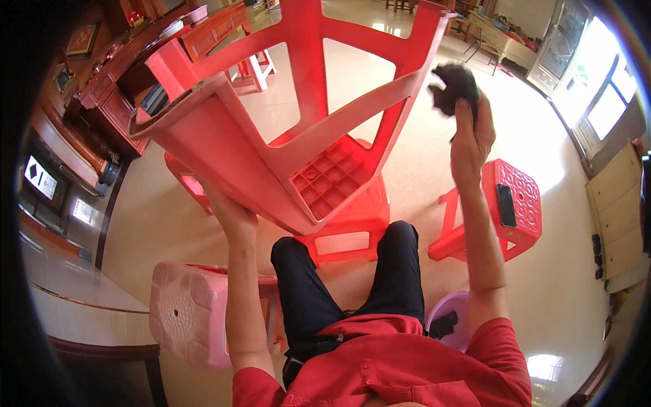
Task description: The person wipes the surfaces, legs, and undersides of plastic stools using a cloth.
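Observation:
A tall red plastic stool is tipped over in front of me, its legs pointing up and away. The ribbed underside of its seat faces me. My left hand grips the stool's near left side low down; some fingers are hidden behind it. A crumpled black cloth is pinched in my right hand, raised just right of the stool's legs and apart from them. Below the tipped stool stands a low red stool, before my knees; whether the two touch cannot be told.
At the right, a red stool carries a black phone. A purple basin with dark cloth inside sits by my right hip. A faded pink stool lies tipped on my left. Wooden cabinets line the left wall.

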A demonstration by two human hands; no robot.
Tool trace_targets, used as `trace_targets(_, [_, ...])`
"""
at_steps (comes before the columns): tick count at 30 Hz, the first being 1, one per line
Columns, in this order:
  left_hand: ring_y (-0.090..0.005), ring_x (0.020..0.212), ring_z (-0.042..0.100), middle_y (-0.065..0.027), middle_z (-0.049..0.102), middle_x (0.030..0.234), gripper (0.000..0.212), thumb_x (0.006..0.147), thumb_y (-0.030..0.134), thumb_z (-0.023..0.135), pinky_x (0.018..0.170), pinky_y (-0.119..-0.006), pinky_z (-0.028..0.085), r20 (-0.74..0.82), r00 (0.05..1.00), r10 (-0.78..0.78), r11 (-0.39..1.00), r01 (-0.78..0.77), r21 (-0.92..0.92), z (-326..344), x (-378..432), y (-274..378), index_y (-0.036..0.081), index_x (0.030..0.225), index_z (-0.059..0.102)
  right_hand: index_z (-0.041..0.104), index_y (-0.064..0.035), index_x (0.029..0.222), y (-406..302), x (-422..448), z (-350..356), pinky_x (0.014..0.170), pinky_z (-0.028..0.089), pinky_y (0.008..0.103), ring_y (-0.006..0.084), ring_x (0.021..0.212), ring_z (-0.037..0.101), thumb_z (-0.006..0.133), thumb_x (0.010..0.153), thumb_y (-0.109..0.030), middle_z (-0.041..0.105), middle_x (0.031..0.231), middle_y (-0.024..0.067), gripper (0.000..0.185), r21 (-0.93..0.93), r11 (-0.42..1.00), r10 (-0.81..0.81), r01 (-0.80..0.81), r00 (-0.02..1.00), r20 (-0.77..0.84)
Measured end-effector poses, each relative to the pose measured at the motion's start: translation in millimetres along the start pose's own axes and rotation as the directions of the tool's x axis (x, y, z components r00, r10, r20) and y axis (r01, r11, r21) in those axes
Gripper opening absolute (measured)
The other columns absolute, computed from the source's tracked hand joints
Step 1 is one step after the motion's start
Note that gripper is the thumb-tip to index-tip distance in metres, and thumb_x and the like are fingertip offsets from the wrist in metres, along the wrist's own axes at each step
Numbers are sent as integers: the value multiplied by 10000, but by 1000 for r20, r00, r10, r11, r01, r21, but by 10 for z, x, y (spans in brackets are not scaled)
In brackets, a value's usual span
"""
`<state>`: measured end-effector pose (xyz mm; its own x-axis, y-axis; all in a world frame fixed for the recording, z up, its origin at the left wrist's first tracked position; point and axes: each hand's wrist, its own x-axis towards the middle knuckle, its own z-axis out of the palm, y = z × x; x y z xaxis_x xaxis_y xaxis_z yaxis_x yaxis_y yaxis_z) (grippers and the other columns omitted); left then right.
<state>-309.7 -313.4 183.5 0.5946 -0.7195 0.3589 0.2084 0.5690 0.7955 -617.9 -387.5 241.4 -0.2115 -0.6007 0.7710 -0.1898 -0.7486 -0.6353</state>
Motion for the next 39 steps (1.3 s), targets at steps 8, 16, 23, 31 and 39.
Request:
trace_targets(8, [-181, 1244, 355, -41, 321, 1365, 607, 947, 521, 327, 1007, -339, 350, -68, 995, -73, 997, 71, -32, 39, 0, -35, 128, 1398, 228, 555, -37, 954, -152, 210, 407, 885, 367, 429, 281, 984, 537, 605, 749, 22, 608, 965, 92, 219, -465, 717, -379, 519, 850, 365])
trace_targets(16, [-190, 1239, 366, -51, 327, 1365, 553, 958, 455, 359, 989, -339, 377, -104, 995, -2, 959, 31, 281, -40, 15, -5, 112, 1379, 255, 549, -110, 837, -741, -401, 1298, 832, 343, 394, 221, 720, 496, 588, 712, -93, 518, 734, 18, 132, 25, 771, -602, 636, 716, 354])
trace_targets(23, [-190, 1134, 477, -72, 404, 1310, 514, 960, 429, 379, 965, -337, 402, -121, 993, -1, 1000, -3, -25, 88, -11, -82, 87, 1337, 308, 548, -102, 858, -330, -125, 1020, 781, 371, 406, 232, 757, 534, 673, 660, -107, 551, 754, 37, 234, -127, 649, -687, 750, 650, 325])
trace_targets(31, [-99, 647, 430, 9, 512, 716, 216, 890, 225, 567, 564, -279, 373, 116, 992, 52, 983, -71, 167, 542, -663, -238, 25, 816, 528, 550, -68, 1139, 202, 107, 355, 552, 458, 250, 107, 650, 548, 435, 949, -122, 613, 814, 64, 228, -276, 953, -111, 122, 992, 56])
trace_targets(39, [-215, 803, 567, -133, 601, 892, 232, 901, 167, 544, 718, -328, 441, 432, 902, 13, 993, -62, 99, 1436, -978, -378, -9, 1050, 521, 460, -33, 1233, 319, -952, -270, 793, 490, 309, 170, 942, 582, 429, 954, -170, 582, 1059, 80, 313, 536, 531, 677, -656, 709, 198])
